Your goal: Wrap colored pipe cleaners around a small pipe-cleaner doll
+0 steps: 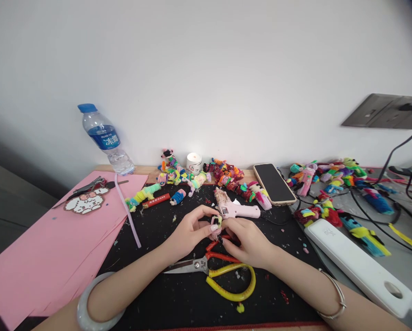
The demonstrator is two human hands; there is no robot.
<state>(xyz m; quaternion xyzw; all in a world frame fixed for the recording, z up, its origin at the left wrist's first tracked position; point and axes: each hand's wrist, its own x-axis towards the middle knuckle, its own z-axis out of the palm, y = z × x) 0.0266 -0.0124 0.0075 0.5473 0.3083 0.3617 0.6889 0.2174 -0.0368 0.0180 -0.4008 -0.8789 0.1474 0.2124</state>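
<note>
Scissors (212,272): yellow handles, blades point left.
Figure (217,223): tiny pink/yellow, upright; orientation unclear.
L hand (188,232) + R hand (249,241): fingertips pinching figure.

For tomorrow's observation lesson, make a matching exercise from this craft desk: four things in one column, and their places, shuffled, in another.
Things:
1. water bottle
2. scissors
3. phone
4. small craft piece

Places:
A. flat on the black mat, below both hands
B. pinched between the left hand and right hand
C. at the back left, by the wall, beside the pink paper
D. face up, right of the pink glue gun

Pairs: 1-C, 2-A, 3-D, 4-B
</note>
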